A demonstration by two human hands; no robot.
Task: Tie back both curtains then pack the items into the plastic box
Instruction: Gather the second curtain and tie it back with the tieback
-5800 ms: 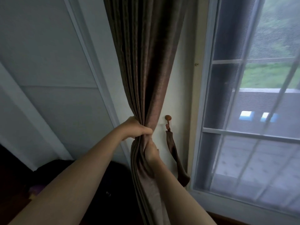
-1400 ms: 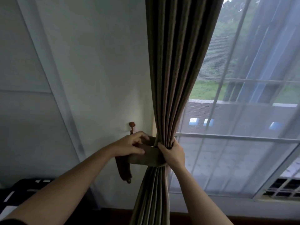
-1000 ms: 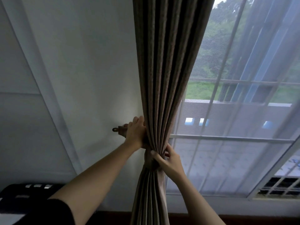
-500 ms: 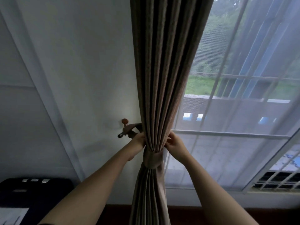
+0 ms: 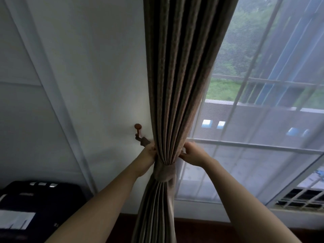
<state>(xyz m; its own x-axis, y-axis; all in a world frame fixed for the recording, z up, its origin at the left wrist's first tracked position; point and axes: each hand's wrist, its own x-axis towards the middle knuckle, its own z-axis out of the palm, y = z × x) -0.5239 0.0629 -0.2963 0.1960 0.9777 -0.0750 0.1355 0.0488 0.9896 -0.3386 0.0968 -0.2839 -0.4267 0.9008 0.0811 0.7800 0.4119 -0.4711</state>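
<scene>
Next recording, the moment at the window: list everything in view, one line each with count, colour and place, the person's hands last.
curtain: one, brown, hanging at centre, gathered low down
tieback: one, brown, wrapped around the curtain, one end running to the hook
hook: one, reddish-brown, on the wall left of the curtain
wall: one, white, left half
sheer curtain: one, white, over the window
window: one, pale frame, right half
dark case: one, black with a white label, lower left
vent grille: one, pale, lower right
left hand: at the curtain's left edge above the tieback, fingers hidden
right hand: at the curtain's right edge, fingers curled on the folds
</scene>
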